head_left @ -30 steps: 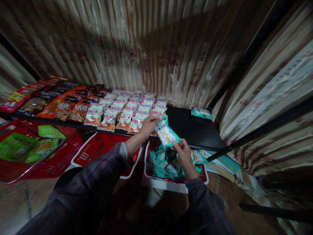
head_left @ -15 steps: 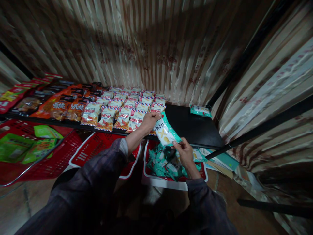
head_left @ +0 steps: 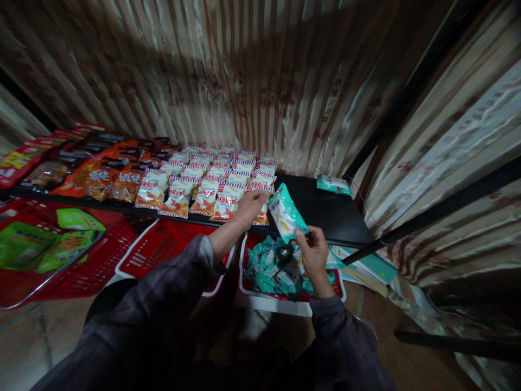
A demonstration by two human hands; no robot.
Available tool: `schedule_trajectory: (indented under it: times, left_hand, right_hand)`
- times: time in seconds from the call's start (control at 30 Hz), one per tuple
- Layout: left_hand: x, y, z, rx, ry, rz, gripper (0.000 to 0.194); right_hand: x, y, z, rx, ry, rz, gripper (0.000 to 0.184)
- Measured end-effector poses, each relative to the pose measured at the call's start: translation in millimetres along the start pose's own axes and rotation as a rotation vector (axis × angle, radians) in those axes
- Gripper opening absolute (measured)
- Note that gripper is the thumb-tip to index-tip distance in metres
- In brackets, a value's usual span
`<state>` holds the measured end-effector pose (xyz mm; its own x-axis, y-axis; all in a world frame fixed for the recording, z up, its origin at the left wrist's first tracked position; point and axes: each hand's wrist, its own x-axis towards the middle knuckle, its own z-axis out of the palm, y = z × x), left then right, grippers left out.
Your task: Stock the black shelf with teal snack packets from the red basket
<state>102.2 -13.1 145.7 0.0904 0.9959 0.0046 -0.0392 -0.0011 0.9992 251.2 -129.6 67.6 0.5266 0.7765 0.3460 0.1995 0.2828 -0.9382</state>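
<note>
A teal-and-white snack bag [head_left: 288,213] hangs tilted above the front edge of the black shelf [head_left: 325,212]. My right hand [head_left: 313,250] pinches its lower right corner between thumb and fingers. Left of the bag, my left hand [head_left: 250,209] is apart from it and empty, its fingers loosely bent and parted, in front of the white-and-red snack bags [head_left: 226,203]. Below my right hand, more teal bags [head_left: 272,271] fill a red basket with a white rim [head_left: 272,305]. One teal bag [head_left: 334,184] lies at the back right of the shelf.
Orange snack bags [head_left: 100,179] and red packets [head_left: 24,155] line the shelf's left part. Underneath stand a red basket [head_left: 163,244] and another red basket [head_left: 109,239] with green packets [head_left: 65,250]. A black post [head_left: 431,212] slants at right; a striped curtain [head_left: 228,70] hangs behind.
My left hand has let go of the teal bag's upper end and shifted slightly left. My right hand has moved a little right, keeping its hold while the bag turns.
</note>
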Motion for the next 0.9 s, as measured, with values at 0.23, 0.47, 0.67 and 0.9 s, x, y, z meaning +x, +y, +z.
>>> schedule_trajectory:
  times: [0.23,0.47,0.67,0.9]
  left_hand:
    - [-24.3,1.5,9.0,-0.256,-0.271,-0.167,0.039]
    - [-27.5,6.7,14.4,-0.295,-0.253,-0.147,0.043]
    - [-23.3,9.7,19.1,-0.344,-0.165,-0.15,0.038]
    - [-20.2,12.4,20.4,-0.345,-0.017,-0.226,0.028]
  right_hand:
    - [-1.4,-12.4,-3.5,-0.385,-0.103,-0.676,0.011]
    - [-3.8,-13.8,-0.6,-0.603,-0.157,-0.867,0.023]
    - [-7.3,-14.9,4.3,-0.658,-0.204,-0.876,0.023]
    - [-11.1,-16.6,9.4,-0.678,-0.215,-0.859,0.023]
